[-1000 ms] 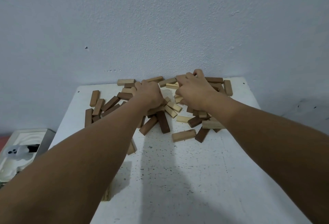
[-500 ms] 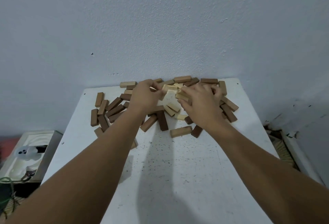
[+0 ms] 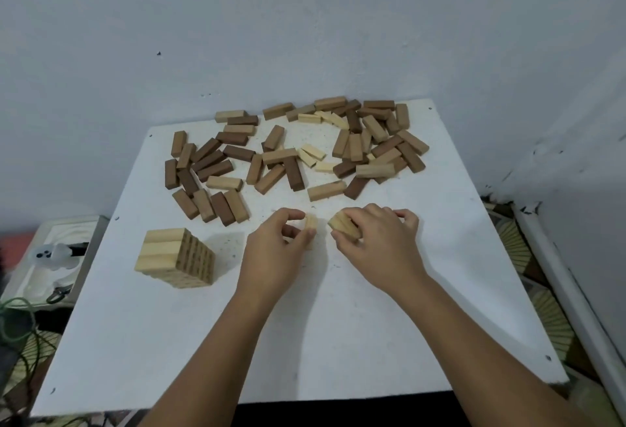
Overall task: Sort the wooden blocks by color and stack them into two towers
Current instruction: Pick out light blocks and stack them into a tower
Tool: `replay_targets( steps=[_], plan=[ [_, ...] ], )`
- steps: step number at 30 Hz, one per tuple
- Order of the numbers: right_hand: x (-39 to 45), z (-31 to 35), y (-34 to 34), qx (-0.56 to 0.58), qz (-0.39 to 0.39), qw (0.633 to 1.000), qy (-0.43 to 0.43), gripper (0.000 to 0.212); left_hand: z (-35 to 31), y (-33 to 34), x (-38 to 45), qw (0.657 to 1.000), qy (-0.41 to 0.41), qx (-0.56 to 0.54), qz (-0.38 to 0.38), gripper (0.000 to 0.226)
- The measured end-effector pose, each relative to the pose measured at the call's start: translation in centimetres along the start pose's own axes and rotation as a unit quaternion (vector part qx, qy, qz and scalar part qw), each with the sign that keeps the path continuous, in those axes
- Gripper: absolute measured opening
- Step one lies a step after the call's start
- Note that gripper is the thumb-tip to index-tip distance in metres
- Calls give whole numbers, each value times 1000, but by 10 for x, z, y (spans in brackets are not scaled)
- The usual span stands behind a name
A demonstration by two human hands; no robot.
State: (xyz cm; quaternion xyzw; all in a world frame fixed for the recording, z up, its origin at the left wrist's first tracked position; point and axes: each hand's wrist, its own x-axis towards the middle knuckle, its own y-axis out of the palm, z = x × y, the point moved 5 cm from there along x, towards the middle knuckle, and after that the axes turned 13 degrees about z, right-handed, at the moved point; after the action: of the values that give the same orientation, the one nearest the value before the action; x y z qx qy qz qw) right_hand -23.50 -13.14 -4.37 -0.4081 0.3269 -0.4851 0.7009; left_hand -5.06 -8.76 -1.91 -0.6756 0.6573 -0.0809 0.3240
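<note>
Head view: both hands' fingers [image 3: 294, 213] pinch pale rectangular blocks [image 3: 343, 226]; brown ones scattered.

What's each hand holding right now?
Left hand: pinching one pale block.
Right hand: gripping a small bunch of pale blocks.

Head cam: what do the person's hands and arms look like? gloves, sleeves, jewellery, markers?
Both are bare. The left hand and right hand wear no gloves, and no rings show on the visible fingers. The wrists carry no watch, band or tracking marker. Both forearms are uncovered all the way to the bottom edge of the frame, so no sleeve is in view. No cables or tape.
</note>
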Motion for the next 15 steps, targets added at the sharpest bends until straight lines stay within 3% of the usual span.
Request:
replay_targets(
  steps=[15],
  plan=[
    [-73,29,26,78,49,995,-35,43,52,2,-73,997,78,-1,26,32]
  ],
)
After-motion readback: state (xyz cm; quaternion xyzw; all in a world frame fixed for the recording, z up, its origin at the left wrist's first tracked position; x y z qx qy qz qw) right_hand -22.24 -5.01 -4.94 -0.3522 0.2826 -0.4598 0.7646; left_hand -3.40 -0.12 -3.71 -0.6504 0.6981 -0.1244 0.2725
